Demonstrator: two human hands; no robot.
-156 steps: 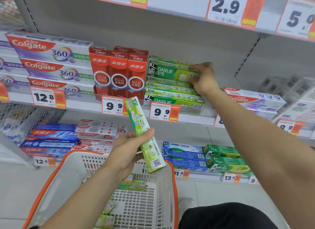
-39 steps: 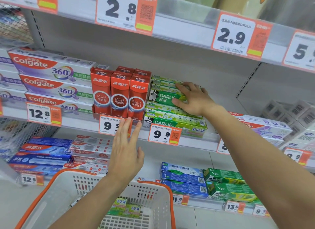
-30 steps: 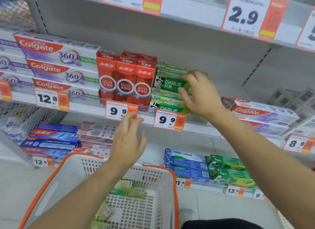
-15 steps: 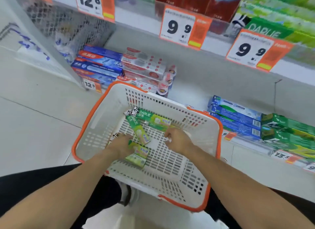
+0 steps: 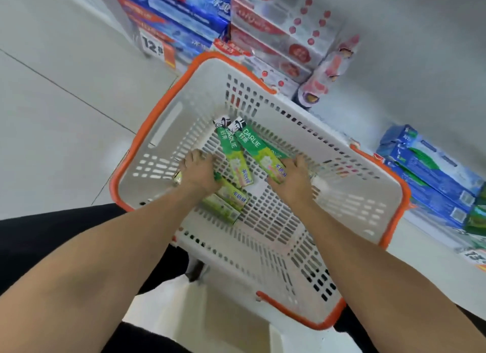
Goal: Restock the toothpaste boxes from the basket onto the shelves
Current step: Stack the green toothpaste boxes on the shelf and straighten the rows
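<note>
Head view looks down into the basket [image 5: 168,121], where both hands reach the green boxes [image 5: 259,153] on its slotted floor. Left hand [image 5: 201,172] lies knuckles-up over one box, fingers curled down; whether they have closed round it I cannot tell. Right hand [image 5: 294,178] covers the near end of another, grip likewise hidden. Such cartons look light, stiff-edged and easily dented, so taking one across its narrow width near the middle seems best.
</note>
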